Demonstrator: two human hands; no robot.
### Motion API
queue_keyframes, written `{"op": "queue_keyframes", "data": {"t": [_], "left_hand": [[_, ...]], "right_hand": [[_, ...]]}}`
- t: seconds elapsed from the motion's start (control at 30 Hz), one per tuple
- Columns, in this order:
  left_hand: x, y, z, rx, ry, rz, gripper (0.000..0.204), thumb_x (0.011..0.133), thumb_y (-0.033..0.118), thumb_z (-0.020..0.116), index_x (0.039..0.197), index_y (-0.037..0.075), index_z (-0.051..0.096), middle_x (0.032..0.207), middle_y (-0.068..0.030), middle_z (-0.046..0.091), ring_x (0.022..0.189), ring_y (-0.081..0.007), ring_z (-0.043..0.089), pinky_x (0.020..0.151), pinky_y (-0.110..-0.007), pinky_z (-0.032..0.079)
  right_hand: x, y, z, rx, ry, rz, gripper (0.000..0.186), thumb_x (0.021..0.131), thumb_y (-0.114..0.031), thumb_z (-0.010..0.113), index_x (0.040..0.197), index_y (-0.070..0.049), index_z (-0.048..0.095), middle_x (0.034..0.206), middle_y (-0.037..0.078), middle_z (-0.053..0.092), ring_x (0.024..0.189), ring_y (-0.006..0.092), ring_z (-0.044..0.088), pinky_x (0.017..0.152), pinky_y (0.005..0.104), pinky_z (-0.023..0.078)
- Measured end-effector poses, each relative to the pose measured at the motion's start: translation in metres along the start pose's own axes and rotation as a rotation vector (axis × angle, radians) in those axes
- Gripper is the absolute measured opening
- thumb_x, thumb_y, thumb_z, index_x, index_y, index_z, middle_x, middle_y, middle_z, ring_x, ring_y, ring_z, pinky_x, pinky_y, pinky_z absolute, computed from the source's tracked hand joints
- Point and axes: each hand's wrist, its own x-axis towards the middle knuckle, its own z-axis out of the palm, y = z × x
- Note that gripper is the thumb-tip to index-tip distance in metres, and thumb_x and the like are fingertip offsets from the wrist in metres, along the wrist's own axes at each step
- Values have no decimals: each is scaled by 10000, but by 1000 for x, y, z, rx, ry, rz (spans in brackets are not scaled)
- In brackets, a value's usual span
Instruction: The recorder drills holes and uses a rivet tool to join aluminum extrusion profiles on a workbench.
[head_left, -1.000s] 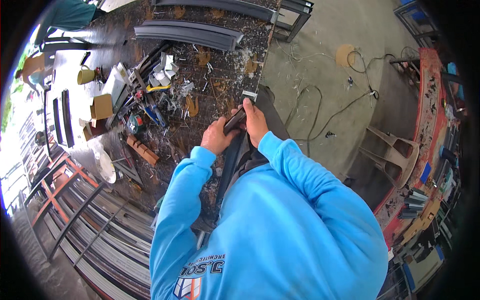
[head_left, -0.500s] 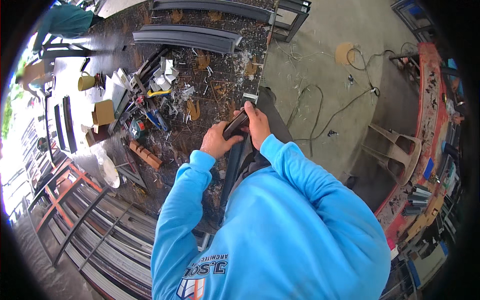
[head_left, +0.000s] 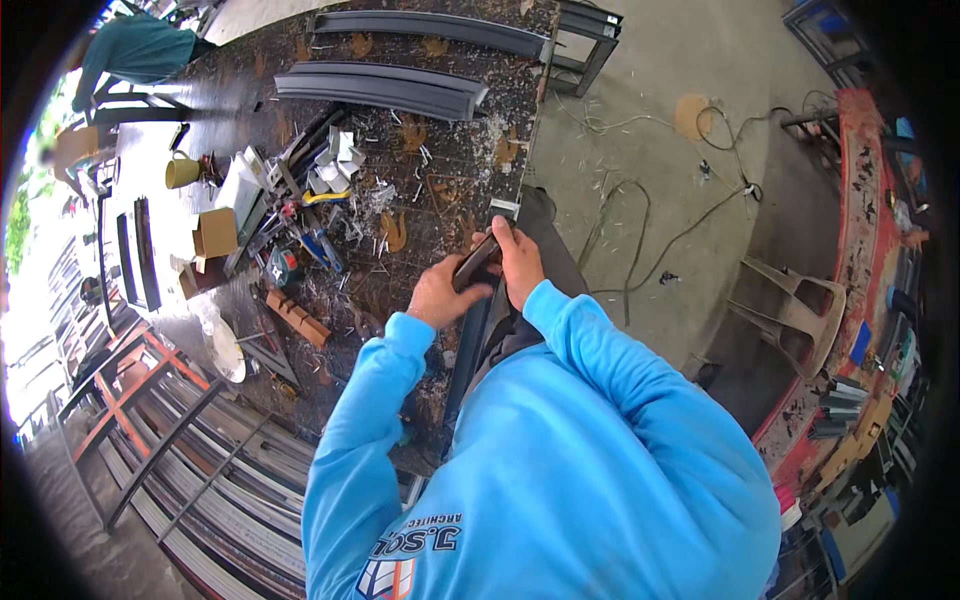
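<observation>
Between my two hands is a short dark brown, bar-like piece (head_left: pixel 473 262), tilted; its exact kind I cannot make out. My left hand (head_left: pixel 438 292) grips its near left end, thumb stretched along the near side. On the other side my right hand (head_left: pixel 520 266) holds the far end, with the thumb on top and the fingers partly hidden. Below both hands a long dark metal profile (head_left: pixel 466 355) lies along the right edge of the worktable (head_left: pixel 375 275). A pale bright end piece (head_left: pixel 504 209) shows just beyond my right hand.
On the table lie curved grey profiles (head_left: pixel 380 88), yellow-handled pliers (head_left: pixel 326 197), a green power tool (head_left: pixel 284 266), a cardboard box (head_left: pixel 214 234), a yellow mug (head_left: pixel 182 170) and loose screws. A person in green (head_left: pixel 140 52) stands far left. Cables (head_left: pixel 650 255) and a chair (head_left: pixel 800 310) occupy the right side.
The whole view has shifted slightly. Both hands keep their hold on the dark piece, which looks a little more steeply tilted.
</observation>
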Motion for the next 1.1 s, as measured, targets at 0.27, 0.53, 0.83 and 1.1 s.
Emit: {"op": "queue_keyframes", "data": {"t": [0.27,0.53,0.83,1.1], "left_hand": [[5,29,-25,528,-183,-148,405,917,271,722,1211,24,593,954,-253,710,933,-465,675,799,-514,538],[1,12,-9,-47,-59,118,736,794,360,858,1342,-21,547,1071,-231,716,1051,-386,683,896,-469,528],[6,-27,6,246,115,-47,331,886,268,779,1031,4,644,852,-242,700,831,-439,708,680,-475,545],[-103,86,-169,-47,-193,-358,521,893,249,758,1305,29,527,1014,-260,667,958,-354,669,834,-414,522]], "right_hand": [[2,-8,1,72,20,-1,517,966,-545,670,1048,-35,650,985,60,724,794,129,644,689,304,518],[0,-4,-1,58,8,9,480,982,-512,659,1074,-43,620,1024,82,728,860,170,674,754,354,541],[-11,-21,18,129,-72,129,410,1008,-493,614,1104,-95,612,1073,88,725,946,196,696,778,370,537],[-33,-15,108,-29,-278,166,370,1011,-495,595,1145,-157,664,1179,-3,696,1066,131,624,880,369,501]]}}
